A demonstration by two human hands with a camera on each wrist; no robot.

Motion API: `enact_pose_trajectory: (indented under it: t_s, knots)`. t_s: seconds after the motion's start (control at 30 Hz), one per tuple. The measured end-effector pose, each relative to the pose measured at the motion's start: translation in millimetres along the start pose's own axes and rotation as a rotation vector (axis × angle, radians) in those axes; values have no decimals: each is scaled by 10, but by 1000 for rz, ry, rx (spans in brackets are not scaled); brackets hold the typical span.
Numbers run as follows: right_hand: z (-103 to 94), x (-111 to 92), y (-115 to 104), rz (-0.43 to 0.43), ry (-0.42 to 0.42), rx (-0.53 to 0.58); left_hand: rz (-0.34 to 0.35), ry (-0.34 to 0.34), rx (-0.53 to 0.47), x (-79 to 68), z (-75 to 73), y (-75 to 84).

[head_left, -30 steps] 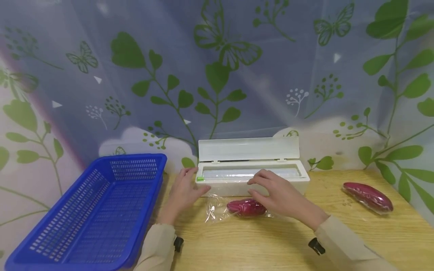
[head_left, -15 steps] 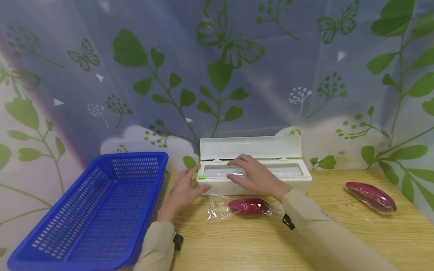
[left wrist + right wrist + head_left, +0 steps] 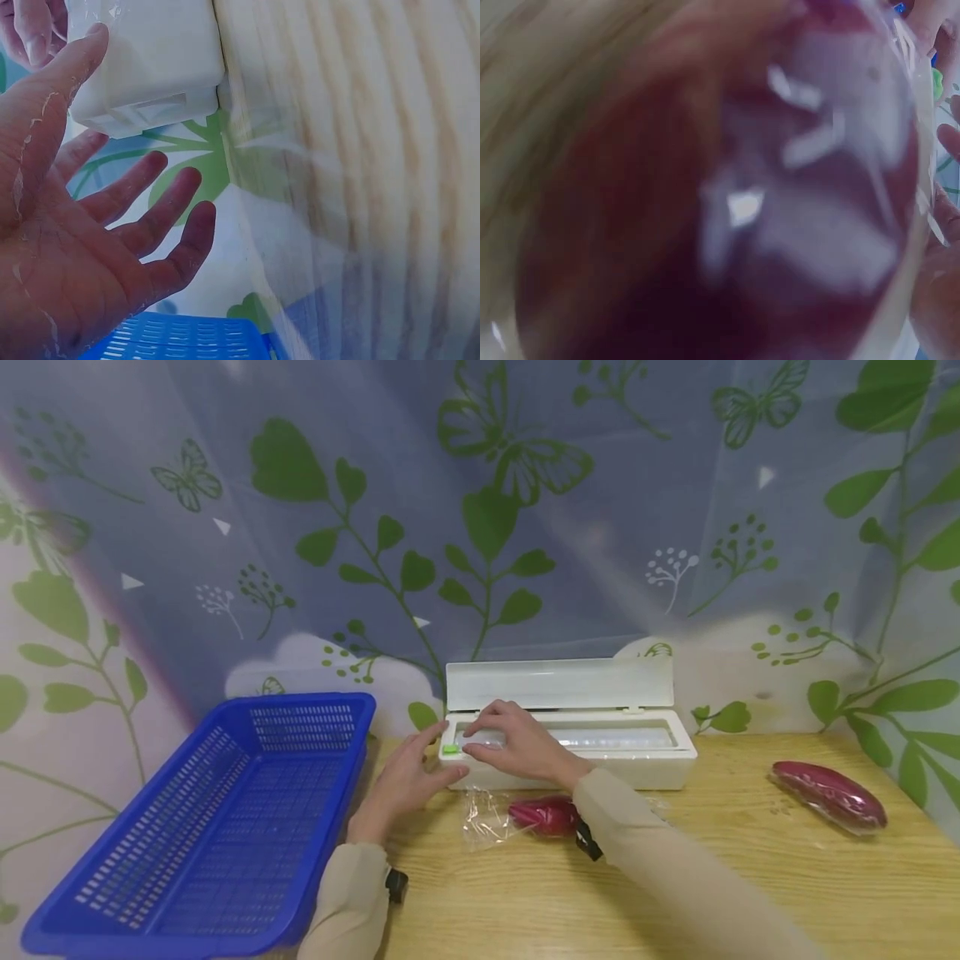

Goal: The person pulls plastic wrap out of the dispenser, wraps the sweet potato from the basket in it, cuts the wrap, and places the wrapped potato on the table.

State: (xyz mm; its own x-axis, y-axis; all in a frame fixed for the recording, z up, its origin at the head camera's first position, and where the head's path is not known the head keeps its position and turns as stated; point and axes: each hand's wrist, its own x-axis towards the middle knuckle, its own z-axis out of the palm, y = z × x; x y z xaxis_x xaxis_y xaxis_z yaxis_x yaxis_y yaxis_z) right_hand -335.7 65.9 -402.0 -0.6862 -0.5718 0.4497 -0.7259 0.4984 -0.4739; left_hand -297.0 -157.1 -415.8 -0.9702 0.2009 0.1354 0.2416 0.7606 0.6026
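A white cling film dispenser (image 3: 573, 768) stands at the back of the table with its lid (image 3: 558, 685) raised and a film roll inside. At its left corner, my left hand (image 3: 403, 785) has thumb and fingers spread; in the left wrist view the thumb touches the dispenser. Just right of the green slide cutter (image 3: 450, 749), my right hand (image 3: 517, 743) hovers with loosely bent fingers and a gap between thumb and index. A purple-red eggplant (image 3: 542, 817) in clear film lies in front, partly hidden by the right sleeve. It fills most of the right wrist view.
A blue plastic basket (image 3: 300, 860) stands to the left. Another film-wrapped eggplant (image 3: 828, 795) lies at the right of the wooden table (image 3: 480, 910). A patterned cloth (image 3: 360, 593) hangs right behind the dispenser.
My right hand has moved left from above the front eggplant, along the dispenser, to near the slide cutter. My left hand stays at the dispenser's left corner.
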Motion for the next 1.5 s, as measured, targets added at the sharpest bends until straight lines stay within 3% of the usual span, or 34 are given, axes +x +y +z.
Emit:
enact_pose_trajectory:
  t_s: [0.43,0.7,1.07,1.37,1.5]
  knots:
    - [147,87,-49,61,1,-109,-2,-7,6,17,-12,-7]
    - [131,86,-55,83,-6,-40,2,0,75,27,-36,37]
    - [132,52,-29,118,-8,-42,-26,-16,141,41,-67,99]
    - [70,17,-27,62,13,19,-67,-14,187,10,-94,150]
    - [42,-12,-23,78,-30,1,-80,-9,249,-5,-92,157]
